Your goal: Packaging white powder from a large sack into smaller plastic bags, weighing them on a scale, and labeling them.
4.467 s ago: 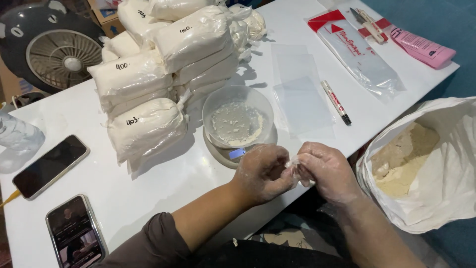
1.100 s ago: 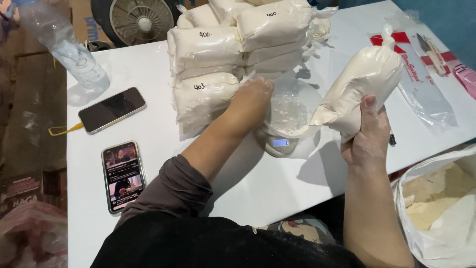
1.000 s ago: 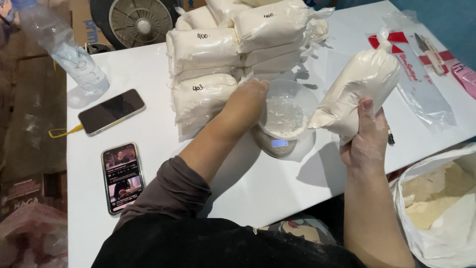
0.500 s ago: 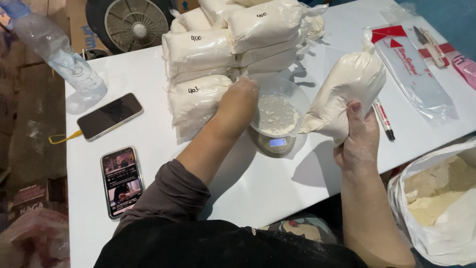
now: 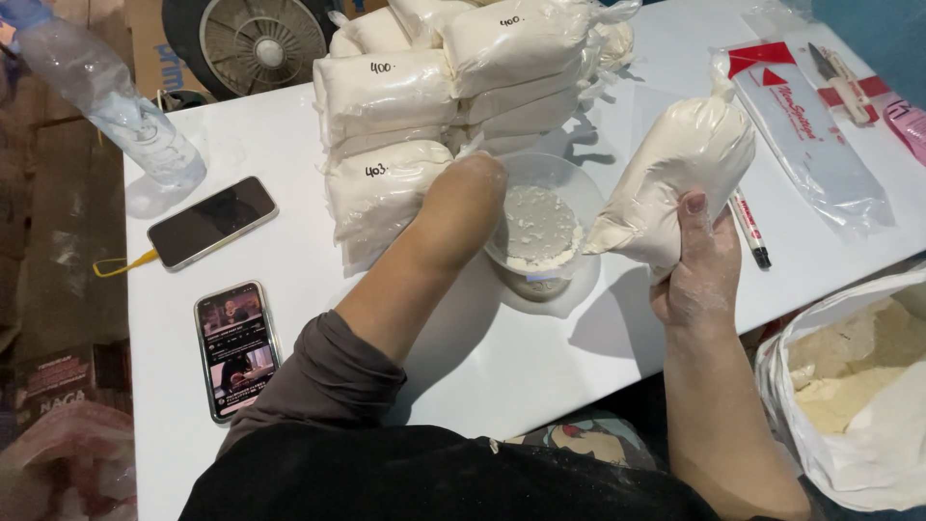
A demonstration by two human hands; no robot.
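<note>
Right now the right hand (image 5: pixel 702 265) is clenched around the lower end of a plump clear bag of pale powder (image 5: pixel 680 183), its long axis tilted up and away, bottom corner just beside the clear round bowl (image 5: pixel 538 227) to its left. The left hand (image 5: pixel 473 198) rests at the bowl's near-left rim — whether it is open or curled cannot be told. Clumpy white powder lies in the bowl. Behind stand stacked filled bags (image 5: pixel 405 106), soft and pillow-shaped, on the white bench (image 5: pixel 289 251).
</note>
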